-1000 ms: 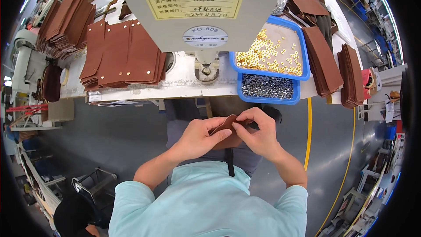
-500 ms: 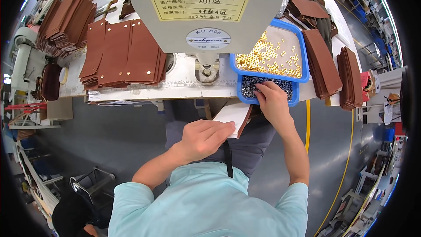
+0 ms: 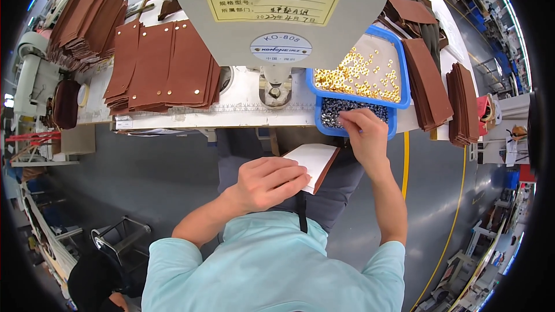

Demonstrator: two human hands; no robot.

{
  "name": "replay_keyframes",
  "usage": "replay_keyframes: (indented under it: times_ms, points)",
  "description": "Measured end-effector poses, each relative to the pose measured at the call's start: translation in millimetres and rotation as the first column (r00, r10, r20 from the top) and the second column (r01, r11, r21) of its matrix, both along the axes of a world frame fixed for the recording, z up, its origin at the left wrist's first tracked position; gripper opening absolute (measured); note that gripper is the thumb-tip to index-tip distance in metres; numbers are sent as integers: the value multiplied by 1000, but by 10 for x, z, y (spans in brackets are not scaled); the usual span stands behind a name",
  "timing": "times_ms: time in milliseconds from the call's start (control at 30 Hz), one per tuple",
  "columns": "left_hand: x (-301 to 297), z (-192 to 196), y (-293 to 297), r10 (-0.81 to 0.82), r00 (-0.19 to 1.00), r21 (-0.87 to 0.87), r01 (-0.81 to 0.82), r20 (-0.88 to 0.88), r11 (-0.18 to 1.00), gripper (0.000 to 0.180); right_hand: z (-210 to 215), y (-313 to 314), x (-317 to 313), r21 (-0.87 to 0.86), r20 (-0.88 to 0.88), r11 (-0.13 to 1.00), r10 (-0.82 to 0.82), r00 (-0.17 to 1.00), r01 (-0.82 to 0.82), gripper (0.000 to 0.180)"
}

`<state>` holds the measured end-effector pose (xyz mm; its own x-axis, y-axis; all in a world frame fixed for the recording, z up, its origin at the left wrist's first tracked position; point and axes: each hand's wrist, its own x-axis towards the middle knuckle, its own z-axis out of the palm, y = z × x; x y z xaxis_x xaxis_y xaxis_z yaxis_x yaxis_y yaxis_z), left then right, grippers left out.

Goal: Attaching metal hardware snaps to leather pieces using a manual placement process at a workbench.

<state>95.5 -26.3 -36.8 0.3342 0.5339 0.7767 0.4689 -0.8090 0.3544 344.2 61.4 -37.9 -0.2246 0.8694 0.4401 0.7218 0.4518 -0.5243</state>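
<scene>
My left hand [image 3: 267,184] holds a white-faced strip [image 3: 315,160] with a brown leather edge, above my lap. Its fingers lie across the white face, with the thumb hidden beneath. Over the near part of a small blue tray [image 3: 391,130] is my right hand [image 3: 370,136], thumb and fingertips pinched together. Whatever sits in that pinch is too small to make out. Dark, shiny metal fastener pieces [image 3: 334,110] fill this tray. A larger blue tray [image 3: 403,66] overlaps it behind, holding gold ring-shaped pieces [image 3: 344,81].
A grey machine head [image 3: 231,40] rises before me, its metal tip [image 3: 276,91] above the white table [image 3: 243,117]. Brown leather panels with gold snaps [image 3: 153,69] lie stacked left. More leather stacks [image 3: 87,23] stand far left, and others [image 3: 425,84] right of the trays.
My right hand has drawn slightly up and back from the dark pieces, fingers still pinched. The strip in my left hand has come a little nearer me and turned, showing more of its white face.
</scene>
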Motion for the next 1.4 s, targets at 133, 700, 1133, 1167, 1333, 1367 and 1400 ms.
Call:
replay_keyframes:
  times_ms: [133,700,1133,1167,1333,1367,1400]
  points:
    - [20,-7,-9,-4,1000,-9,4,10,1000,21,56,-54,43,-119,-27,993,18,999,-21,11]
    - [29,21,14,-48,999,58,46,27,997,21,432,-444,-77,-653,-757,160,-162,633,-740,12]
    - [6,-8,7,-26,1000,55,26,-8,998,21,475,-628,-137,-663,-661,423,56,748,-617,9]
    - [4,-11,4,-20,1000,44,21,-15,999,21,519,-663,-163,-606,-563,568,188,805,-557,10]
    - [39,1,-7,-16,1000,-42,16,15,999,21,457,-710,-184,-223,-156,845,462,873,-487,13]
    - [44,5,-13,-12,999,-99,17,43,995,22,477,-700,-191,-223,-155,844,462,873,-487,13]
    - [44,22,-24,-11,999,-98,16,44,995,22,512,-692,-202,-209,-156,844,471,869,-495,16]
